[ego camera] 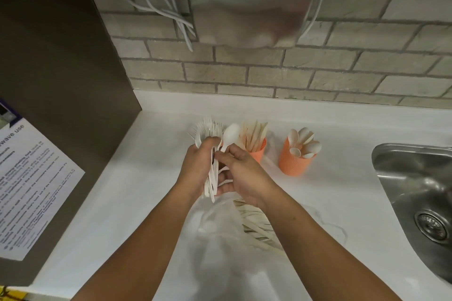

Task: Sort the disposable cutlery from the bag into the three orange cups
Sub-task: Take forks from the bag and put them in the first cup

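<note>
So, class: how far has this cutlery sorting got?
Done: spoons stand in one orange cup, what look like knives in a second orange cup. In hand: left hand grips a fork bundle, right hand pinches a white spoon. Left: cutlery lies in the plastic bag.

A white counter [137, 178] fills the middle. Behind the counter is a wall of grey bricks [318, 76]. High above the counter, a shiny metal box [252, 2] hangs on the bricks, with white cords [168, 12] looping beside it. Left of the counter stands a tall brown panel [61, 68] with a printed paper [29, 178] on it. At the counter's right end sits a metal sink [415, 190] with a round drain [431, 226].
</note>
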`<move>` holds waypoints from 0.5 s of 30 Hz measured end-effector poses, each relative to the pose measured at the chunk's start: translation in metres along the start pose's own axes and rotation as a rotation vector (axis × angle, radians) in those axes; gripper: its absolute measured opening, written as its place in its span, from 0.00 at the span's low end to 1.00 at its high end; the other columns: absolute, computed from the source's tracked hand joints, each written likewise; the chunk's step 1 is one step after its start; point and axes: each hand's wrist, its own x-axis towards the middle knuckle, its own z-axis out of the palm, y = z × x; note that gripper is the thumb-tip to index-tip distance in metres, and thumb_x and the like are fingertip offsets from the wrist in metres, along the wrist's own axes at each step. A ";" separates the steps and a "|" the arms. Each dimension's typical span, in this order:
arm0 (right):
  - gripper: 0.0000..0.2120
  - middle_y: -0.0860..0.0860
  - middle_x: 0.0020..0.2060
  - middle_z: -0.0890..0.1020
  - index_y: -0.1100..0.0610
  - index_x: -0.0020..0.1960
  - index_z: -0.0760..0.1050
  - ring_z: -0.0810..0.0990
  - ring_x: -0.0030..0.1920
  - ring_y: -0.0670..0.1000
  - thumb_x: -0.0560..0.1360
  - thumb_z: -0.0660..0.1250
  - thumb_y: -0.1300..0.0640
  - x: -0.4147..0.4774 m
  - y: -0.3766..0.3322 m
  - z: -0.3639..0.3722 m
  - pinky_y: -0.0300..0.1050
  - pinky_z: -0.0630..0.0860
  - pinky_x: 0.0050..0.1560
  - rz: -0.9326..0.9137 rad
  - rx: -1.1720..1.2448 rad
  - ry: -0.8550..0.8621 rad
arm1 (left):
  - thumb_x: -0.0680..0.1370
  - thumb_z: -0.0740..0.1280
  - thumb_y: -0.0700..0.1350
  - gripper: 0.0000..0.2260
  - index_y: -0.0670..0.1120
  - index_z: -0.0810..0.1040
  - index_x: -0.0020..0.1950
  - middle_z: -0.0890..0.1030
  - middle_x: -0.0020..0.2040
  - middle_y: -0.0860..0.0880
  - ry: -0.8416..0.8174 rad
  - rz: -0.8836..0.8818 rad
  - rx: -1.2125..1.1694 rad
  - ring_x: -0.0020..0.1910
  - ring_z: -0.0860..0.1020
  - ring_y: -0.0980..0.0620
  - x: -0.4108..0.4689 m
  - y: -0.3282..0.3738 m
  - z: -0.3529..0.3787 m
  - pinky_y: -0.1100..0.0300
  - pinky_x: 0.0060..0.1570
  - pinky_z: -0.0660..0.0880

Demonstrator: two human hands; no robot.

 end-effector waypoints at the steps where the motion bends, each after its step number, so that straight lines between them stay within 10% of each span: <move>1: 0.07 0.57 0.38 0.81 0.59 0.55 0.74 0.81 0.30 0.55 0.83 0.64 0.55 -0.002 -0.002 -0.002 0.53 0.81 0.37 0.005 0.006 0.002 | 0.78 0.65 0.50 0.13 0.43 0.86 0.48 0.84 0.36 0.43 -0.005 -0.005 0.011 0.38 0.84 0.42 -0.002 -0.002 0.002 0.51 0.39 0.78; 10: 0.10 0.65 0.43 0.85 0.66 0.49 0.78 0.84 0.37 0.59 0.80 0.62 0.60 -0.025 -0.008 -0.026 0.53 0.83 0.36 -0.039 -0.043 0.102 | 0.75 0.63 0.50 0.16 0.45 0.76 0.30 0.74 0.30 0.43 -0.040 -0.132 -0.126 0.29 0.75 0.42 -0.021 0.001 0.025 0.51 0.34 0.76; 15: 0.11 0.61 0.36 0.84 0.61 0.43 0.78 0.82 0.36 0.58 0.78 0.62 0.56 -0.028 -0.012 -0.046 0.64 0.83 0.46 -0.139 -0.095 0.239 | 0.79 0.61 0.43 0.12 0.39 0.81 0.53 0.70 0.32 0.48 -0.038 -0.123 -0.410 0.25 0.72 0.50 -0.033 0.012 0.045 0.59 0.29 0.75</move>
